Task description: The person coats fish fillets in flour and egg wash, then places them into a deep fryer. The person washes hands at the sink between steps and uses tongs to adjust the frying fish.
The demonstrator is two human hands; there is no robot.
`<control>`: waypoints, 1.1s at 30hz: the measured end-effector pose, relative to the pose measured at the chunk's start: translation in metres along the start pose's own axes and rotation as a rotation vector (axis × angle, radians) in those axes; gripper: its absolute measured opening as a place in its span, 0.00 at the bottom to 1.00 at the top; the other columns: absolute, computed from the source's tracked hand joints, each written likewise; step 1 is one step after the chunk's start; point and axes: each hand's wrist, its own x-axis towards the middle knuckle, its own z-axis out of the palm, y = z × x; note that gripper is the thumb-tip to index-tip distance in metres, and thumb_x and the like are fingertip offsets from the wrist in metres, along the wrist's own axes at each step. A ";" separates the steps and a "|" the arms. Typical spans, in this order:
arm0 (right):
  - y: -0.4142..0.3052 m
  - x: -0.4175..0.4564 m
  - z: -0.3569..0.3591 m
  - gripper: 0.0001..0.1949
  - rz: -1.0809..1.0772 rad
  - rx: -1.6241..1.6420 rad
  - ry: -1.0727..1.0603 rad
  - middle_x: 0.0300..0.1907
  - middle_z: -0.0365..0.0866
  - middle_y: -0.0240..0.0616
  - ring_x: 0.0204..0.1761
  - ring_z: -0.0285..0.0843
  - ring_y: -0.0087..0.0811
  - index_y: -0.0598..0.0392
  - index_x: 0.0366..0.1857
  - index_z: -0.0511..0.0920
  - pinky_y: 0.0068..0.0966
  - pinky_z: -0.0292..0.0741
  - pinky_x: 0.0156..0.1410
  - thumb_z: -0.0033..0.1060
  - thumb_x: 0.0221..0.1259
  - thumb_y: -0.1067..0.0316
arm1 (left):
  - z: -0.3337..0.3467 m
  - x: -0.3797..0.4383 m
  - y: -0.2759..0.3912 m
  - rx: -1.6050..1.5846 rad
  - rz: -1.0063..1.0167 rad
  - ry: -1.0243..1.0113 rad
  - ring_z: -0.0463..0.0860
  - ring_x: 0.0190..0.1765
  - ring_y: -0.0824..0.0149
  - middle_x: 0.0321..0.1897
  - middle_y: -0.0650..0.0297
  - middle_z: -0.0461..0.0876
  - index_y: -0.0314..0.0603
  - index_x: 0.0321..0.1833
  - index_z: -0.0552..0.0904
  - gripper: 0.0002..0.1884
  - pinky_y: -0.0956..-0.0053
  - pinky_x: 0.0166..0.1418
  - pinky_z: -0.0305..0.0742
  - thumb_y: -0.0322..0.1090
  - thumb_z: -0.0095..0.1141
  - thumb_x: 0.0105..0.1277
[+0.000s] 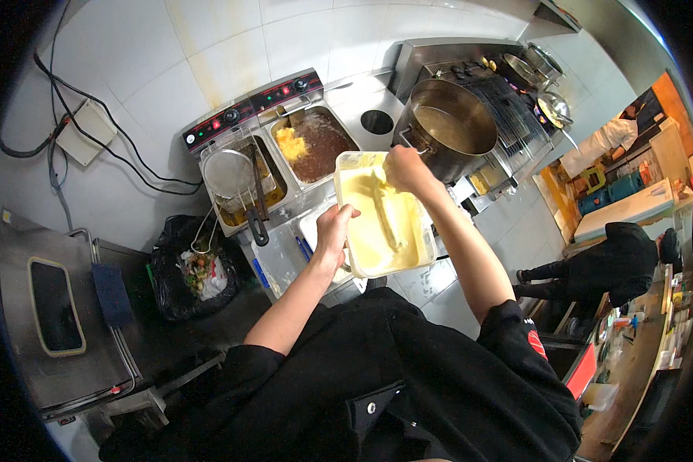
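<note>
My left hand [332,232] grips the left side of a clear plastic container [339,182], its thumb over the rim. Pale yellow batter [361,239] fills much of the container, which is held tilted in front of my body. Over the far right corner, my right hand [407,169] has its fingers closed on the upper end of a long batter-coated strip [388,213]. The strip's lower part lies in the batter; what is under the coating cannot be told. Just beyond, a yellow clump of frying food [290,144] floats in the brown oil [326,147] of the right fryer tank.
The left fryer tank [277,199] bears a wire basket and a round mesh strainer [228,173]. A large stockpot [453,124] stands right of the fryer, before a grill [499,107]. A black bin bag [170,289] is at lower left. Two people [603,263] are at right.
</note>
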 end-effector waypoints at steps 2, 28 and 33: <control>0.001 0.003 0.023 0.13 0.037 -0.096 0.072 0.39 0.86 0.63 0.50 0.86 0.55 0.68 0.37 0.85 0.42 0.84 0.51 0.69 0.50 0.69 | 0.002 -0.003 0.004 -0.013 0.002 -0.012 0.85 0.39 0.65 0.38 0.56 0.83 0.29 0.44 0.81 0.15 0.71 0.41 0.82 0.36 0.55 0.63; 0.009 -0.005 0.014 0.14 0.047 0.043 0.024 0.40 0.85 0.63 0.46 0.87 0.56 0.67 0.40 0.85 0.43 0.84 0.50 0.68 0.50 0.72 | 0.000 -0.009 -0.004 -0.056 -0.030 -0.027 0.85 0.39 0.63 0.38 0.56 0.83 0.30 0.42 0.80 0.11 0.68 0.46 0.83 0.31 0.54 0.61; 0.016 -0.002 0.029 0.11 -0.086 -0.202 0.094 0.34 0.86 0.62 0.41 0.88 0.55 0.64 0.36 0.86 0.40 0.85 0.50 0.70 0.50 0.70 | 0.010 -0.014 0.002 -0.059 -0.008 -0.067 0.86 0.35 0.65 0.35 0.57 0.83 0.31 0.43 0.82 0.13 0.70 0.39 0.84 0.34 0.56 0.60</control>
